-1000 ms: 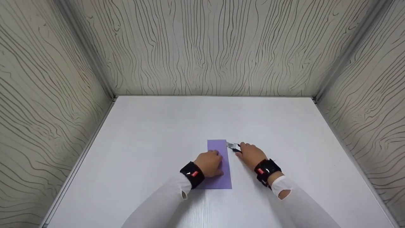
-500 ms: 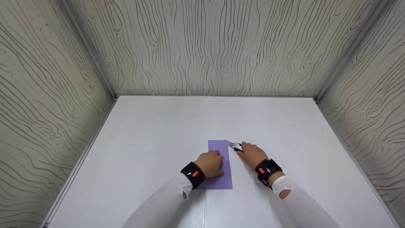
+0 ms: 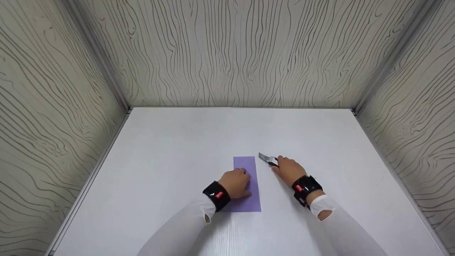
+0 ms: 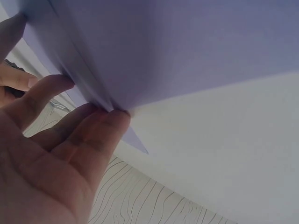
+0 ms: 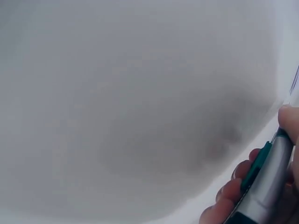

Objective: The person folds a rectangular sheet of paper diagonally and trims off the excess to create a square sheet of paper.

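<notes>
A sheet of purple paper (image 3: 244, 162) lies on the white table, partly hidden under my left hand (image 3: 234, 183). The fingertips of that hand press down on it in a row. In the left wrist view, the left fingers (image 4: 121, 119) touch a long, straight strip along the paper (image 4: 210, 42); whether it is a ruler or a fold I cannot tell. To the right, my right hand (image 3: 289, 170) grips a utility knife (image 3: 273, 161). Its extended blade points up and left, just off the paper's upper right corner. The right wrist view shows the utility knife's grey handle (image 5: 268, 186) with a teal slider.
The white table (image 3: 177, 138) spreads around the paper. Wood-grain panels stand behind it (image 3: 227, 53) and at the left (image 3: 46, 124) and right (image 3: 419, 124), with grey metal posts at the corners.
The utility knife's blade, earlier at the paper's upper right corner, has moved up and right, away from the paper, with my right hand. My left hand and the paper stay in place.
</notes>
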`<state>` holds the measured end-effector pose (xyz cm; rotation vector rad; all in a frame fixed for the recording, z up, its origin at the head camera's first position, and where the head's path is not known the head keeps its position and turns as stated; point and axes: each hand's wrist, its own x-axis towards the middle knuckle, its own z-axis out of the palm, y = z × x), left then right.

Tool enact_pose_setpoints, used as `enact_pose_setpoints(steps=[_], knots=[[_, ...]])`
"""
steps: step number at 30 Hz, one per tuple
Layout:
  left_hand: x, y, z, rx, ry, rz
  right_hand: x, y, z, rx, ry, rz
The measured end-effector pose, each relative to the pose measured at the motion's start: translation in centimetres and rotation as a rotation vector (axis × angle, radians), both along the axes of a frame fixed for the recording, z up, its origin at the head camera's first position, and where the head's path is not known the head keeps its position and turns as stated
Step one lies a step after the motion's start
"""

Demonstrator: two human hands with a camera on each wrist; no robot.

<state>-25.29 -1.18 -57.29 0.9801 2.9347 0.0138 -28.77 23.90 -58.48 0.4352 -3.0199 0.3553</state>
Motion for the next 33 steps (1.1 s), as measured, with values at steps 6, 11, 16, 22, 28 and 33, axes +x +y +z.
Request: enact_pose_setpoints(steps=[6,11,16,22,28,33], knots=[[0.1,0.1,0.1,-0.005,-0.009,0.011,-0.5,3.1,0.5,-0.037,-0.001,-0.034],[0.0,0.0,-0.1,-0.002,-0.014,0.007,-0.7,5.9,0.9,-0.076,-0.044,-0.091],[-0.2,0.0,-0.4,-0.010,-0.013,-0.002,-0.6,8.7,1.1,-0.112,-0.095,-0.177],[-0.1,0.0,-0.2,0.002,-0.023,-0.003,0.0,12.0,0.8,-0.159,-0.113,-0.238],[-0.1,-0.1,-0.2,-0.007,-0.014,-0.015,0.8,14.4,0.4,-0.176,-0.101,-0.312],[0.0,-0.1,0.1,-0.023,-0.021,-0.017,0.9,15.6,-0.1,-0.165,-0.123,-0.354]])
